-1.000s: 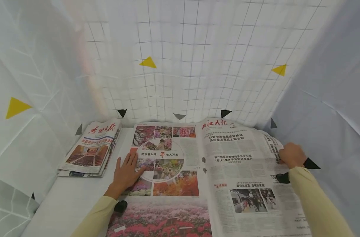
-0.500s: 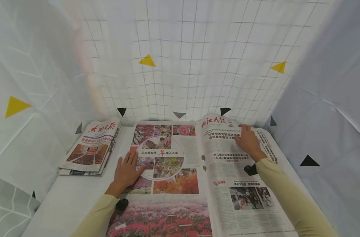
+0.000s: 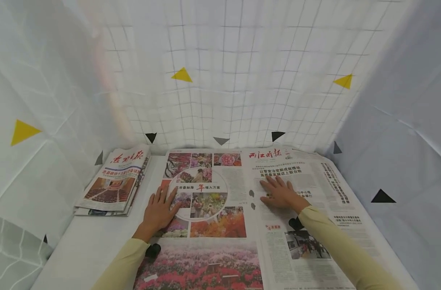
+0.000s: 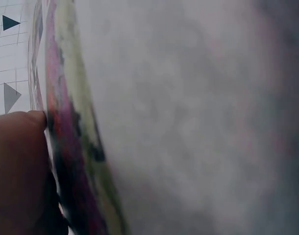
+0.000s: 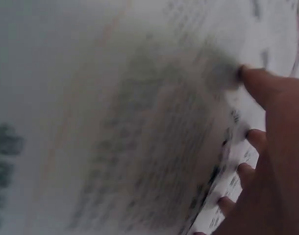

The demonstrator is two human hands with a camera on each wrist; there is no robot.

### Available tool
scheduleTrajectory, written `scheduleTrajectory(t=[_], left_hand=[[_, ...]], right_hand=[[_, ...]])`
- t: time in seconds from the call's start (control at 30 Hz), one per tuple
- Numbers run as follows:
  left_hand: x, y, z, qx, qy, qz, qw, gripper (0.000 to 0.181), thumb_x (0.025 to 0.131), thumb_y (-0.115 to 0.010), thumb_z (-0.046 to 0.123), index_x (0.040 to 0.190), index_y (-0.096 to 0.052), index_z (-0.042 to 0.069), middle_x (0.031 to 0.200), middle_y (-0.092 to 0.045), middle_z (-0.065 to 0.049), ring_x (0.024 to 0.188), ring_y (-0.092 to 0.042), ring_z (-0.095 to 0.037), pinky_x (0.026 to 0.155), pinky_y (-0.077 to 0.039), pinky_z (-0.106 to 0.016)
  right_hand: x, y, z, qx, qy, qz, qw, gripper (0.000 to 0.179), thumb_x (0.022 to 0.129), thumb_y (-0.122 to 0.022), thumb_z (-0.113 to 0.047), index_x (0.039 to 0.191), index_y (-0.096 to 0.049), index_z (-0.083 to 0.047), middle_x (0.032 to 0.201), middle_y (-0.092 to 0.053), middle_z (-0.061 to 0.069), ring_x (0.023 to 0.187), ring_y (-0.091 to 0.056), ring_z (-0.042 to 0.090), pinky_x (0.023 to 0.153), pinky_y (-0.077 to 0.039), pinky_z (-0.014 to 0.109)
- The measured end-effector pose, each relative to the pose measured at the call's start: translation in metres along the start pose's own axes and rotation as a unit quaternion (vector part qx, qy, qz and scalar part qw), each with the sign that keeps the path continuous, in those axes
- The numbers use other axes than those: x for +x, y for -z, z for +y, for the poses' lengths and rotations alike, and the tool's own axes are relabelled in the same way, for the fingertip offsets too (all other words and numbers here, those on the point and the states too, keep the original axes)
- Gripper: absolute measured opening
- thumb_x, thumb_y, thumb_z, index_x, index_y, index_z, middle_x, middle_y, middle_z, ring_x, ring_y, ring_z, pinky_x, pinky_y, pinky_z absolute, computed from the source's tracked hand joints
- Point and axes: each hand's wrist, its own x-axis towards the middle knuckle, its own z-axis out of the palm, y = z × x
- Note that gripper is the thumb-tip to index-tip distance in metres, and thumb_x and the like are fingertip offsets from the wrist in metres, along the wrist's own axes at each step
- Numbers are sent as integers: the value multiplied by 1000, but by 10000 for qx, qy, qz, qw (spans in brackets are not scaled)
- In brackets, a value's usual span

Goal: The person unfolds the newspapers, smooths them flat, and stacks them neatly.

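Note:
An open newspaper (image 3: 238, 189) lies spread over the white table. Its left page carries flower photos, its right page printed text under a red title. My left hand (image 3: 158, 213) rests with fingers spread on the left page, over the edge of the photo circle. In the left wrist view part of that hand (image 4: 17, 166) shows beside the blurred page. On the right page, near the centre fold, my right hand (image 3: 282, 195) lies with spread fingers. The right wrist view shows the fingertips of this hand (image 5: 277, 147) touching the printed sheet.
A stack of folded newspapers (image 3: 113, 181) lies at the table's left side. White sheet walls stand behind and on both sides, marked with yellow triangles (image 3: 183, 75) and black triangles (image 3: 383, 196). Bare white table (image 3: 82, 245) shows at the front left.
My right hand has let go of the right page's outer edge and moved left across it towards the fold. The page lies flatter. My left hand has stayed in place.

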Motion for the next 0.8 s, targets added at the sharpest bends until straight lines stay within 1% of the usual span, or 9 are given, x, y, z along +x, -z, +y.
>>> scheduleTrajectory(t=[0.17, 0.3, 0.33, 0.4, 0.57, 0.63, 0.7, 0.77, 0.8], left_hand=[[-4, 1, -1, -33, 20, 48, 10000, 71, 107, -47, 46, 166, -22, 16, 173, -14, -22, 160, -9, -48, 128, -11, -66], [-4, 4, 0, -79, -31, 144, 9999, 70, 107, -49, 45, 165, -23, 16, 172, -15, -23, 160, -11, -49, 128, -11, -67], [-3, 5, 0, -67, -32, 145, 9999, 70, 107, -49, 45, 165, -24, 16, 172, -15, -23, 160, -11, -49, 128, -11, -66], [-2, 6, 0, -30, -38, 139, 9999, 70, 107, -48, 45, 165, -24, 16, 172, -15, -23, 160, -11, -49, 128, -12, -66], [2, 2, -4, -45, -98, 270, 9996, 69, 106, -50, 45, 164, -28, 13, 171, -20, -24, 159, -14, -49, 127, -15, -67], [2, 0, -6, -130, -192, 426, 9988, 68, 106, -52, 43, 162, -32, 9, 169, -24, -25, 158, -16, -50, 126, -18, -66], [2, -1, -9, -204, -348, 741, 9964, 66, 105, -56, 39, 158, -38, 4, 166, -29, -27, 157, -19, -50, 125, -23, -66], [2, -1, -14, -118, -509, 1254, 9907, 63, 103, -61, 35, 151, -45, -2, 163, -34, -28, 155, -24, -50, 122, -29, -65], [2, 0, -18, -46, -563, 1598, 9855, 61, 101, -65, 32, 148, -48, -4, 161, -37, -29, 153, -28, -50, 121, -32, -65]], right_hand=[[-9, -1, 8, 240, -475, -126, 9985, 83, 100, -48, -66, 166, -22, -21, 174, -11, 17, 157, -7, 55, 109, -7, 90], [-14, 5, 14, 408, -1119, -256, 9926, 95, 96, -51, -71, 166, -16, -18, 174, -2, 21, 156, 0, 57, 98, -9, 96], [-14, 6, 16, 446, -1243, -292, 9908, 97, 95, -52, -71, 167, -14, -17, 173, 1, 22, 156, 2, 58, 99, -11, 96], [-14, 8, 21, 517, -1364, -316, 9888, 101, 94, -55, -70, 166, -13, -13, 172, 3, 26, 155, 3, 61, 101, -14, 94], [-13, 8, 27, 534, -1262, -338, 9900, 105, 94, -59, -67, 165, -14, -6, 169, 1, 33, 153, 2, 65, 109, -18, 87], [-13, 8, 27, 544, -1217, -359, 9904, 105, 94, -61, -66, 165, -15, -4, 169, 0, 35, 152, 1, 66, 111, -18, 86], [-14, 7, 29, 527, -1220, -400, 9903, 105, 94, -61, -65, 165, -14, -3, 168, 1, 36, 151, 2, 67, 112, -17, 85], [-14, 6, 30, 550, -1185, -401, 9906, 105, 94, -61, -64, 164, -15, -2, 168, 1, 37, 151, 2, 68, 112, -16, 85], [-13, 6, 31, 569, -1194, -414, 9903, 105, 94, -61, -65, 164, -14, -2, 168, 2, 36, 151, 3, 67, 113, -15, 85]])
